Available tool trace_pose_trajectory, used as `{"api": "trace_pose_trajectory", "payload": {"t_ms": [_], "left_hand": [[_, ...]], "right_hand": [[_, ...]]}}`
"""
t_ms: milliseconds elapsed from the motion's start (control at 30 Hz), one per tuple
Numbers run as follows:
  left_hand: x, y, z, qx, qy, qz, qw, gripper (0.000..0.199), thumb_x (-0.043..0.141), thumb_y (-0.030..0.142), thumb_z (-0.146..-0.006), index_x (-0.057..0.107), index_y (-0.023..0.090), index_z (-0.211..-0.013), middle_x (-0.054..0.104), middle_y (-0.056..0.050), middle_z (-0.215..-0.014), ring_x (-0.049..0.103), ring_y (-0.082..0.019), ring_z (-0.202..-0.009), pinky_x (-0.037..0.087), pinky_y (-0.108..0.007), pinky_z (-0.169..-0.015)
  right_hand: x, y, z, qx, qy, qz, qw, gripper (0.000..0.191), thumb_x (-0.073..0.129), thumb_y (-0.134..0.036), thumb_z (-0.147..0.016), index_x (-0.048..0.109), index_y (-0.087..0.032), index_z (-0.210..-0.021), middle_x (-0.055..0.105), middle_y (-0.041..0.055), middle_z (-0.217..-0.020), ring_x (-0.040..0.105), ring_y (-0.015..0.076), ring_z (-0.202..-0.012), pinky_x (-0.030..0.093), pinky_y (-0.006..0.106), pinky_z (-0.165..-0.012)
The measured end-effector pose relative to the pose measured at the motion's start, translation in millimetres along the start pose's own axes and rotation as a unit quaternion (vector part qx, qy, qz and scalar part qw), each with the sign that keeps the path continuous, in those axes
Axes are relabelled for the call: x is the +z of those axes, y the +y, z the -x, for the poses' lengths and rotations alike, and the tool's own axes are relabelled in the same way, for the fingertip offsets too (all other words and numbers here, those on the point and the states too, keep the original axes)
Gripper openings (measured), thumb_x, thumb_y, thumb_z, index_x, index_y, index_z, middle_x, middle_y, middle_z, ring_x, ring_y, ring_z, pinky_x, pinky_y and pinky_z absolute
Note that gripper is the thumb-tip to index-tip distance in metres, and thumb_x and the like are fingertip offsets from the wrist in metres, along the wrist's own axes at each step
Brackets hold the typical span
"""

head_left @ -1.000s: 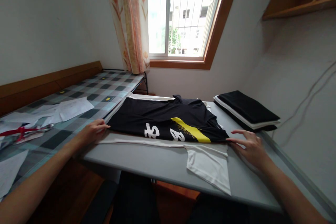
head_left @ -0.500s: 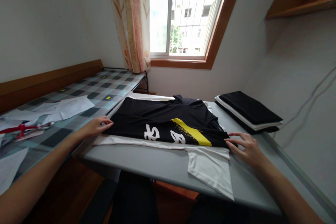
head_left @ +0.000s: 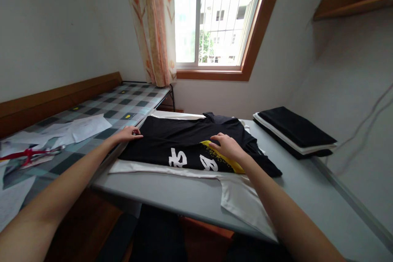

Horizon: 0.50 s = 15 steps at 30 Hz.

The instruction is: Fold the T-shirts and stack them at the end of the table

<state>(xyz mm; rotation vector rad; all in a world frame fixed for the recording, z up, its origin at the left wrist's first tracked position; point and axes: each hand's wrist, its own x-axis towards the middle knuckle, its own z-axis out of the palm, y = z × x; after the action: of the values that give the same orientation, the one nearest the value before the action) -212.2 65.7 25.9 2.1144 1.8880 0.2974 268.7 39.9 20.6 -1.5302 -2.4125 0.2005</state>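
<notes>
A black T-shirt [head_left: 172, 135] with white lettering and a yellow stripe lies folded lengthwise on a grey table. Beneath it, a white T-shirt [head_left: 242, 192] shows along the near side, its sleeve spread towards the table's front edge. At the left end of the black cloth is my left hand [head_left: 127, 134], fingers bent and a little apart, the tips touching the edge. My right hand [head_left: 227, 146] is over the yellow stripe, fingers loosely bent with a gap to the thumb. It hides part of the print; whether it presses on the cloth I cannot tell.
A stack of folded black and white clothes [head_left: 291, 131] lies at the table's right side. On the left, a checked mattress [head_left: 101, 106] bears papers [head_left: 82, 129] and a red-handled object [head_left: 29, 154]. A wooden shelf [head_left: 353, 8] hangs upper right. The grey table [head_left: 172, 184] extends along the near side.
My right hand has let go of the shirt's right end and moved left over the stripe. My left hand has slid slightly away from me along the left edge.
</notes>
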Motion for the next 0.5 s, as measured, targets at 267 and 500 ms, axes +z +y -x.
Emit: {"api": "trace_pose_trajectory", "payload": {"t_ms": [267,500], "left_hand": [[-0.4,13,13,-0.063,0.039,0.249,0.966,0.058,0.064,0.075,-0.056,0.060,0.019,-0.071,0.059,0.000,-0.068,0.052,-0.017,-0.065,0.041,-0.025,-0.058],[8.1,14,20,-0.138,0.045,0.234,0.961,0.050,0.065,0.068,-0.061,0.058,0.019,-0.070,0.063,-0.002,-0.067,0.058,-0.021,-0.067,0.043,-0.027,-0.059]], "right_hand": [[34,12,-17,0.064,0.044,-0.088,0.993,0.032,0.052,-0.046,-0.091,0.075,-0.024,-0.096,0.066,0.0064,-0.099,0.060,0.0203,-0.093,0.042,0.029,-0.079],[42,15,-13,0.049,0.074,-0.102,0.991,0.027,0.054,-0.042,-0.091,0.075,-0.025,-0.094,0.065,0.0053,-0.098,0.058,0.0198,-0.093,0.039,0.031,-0.081]]}}
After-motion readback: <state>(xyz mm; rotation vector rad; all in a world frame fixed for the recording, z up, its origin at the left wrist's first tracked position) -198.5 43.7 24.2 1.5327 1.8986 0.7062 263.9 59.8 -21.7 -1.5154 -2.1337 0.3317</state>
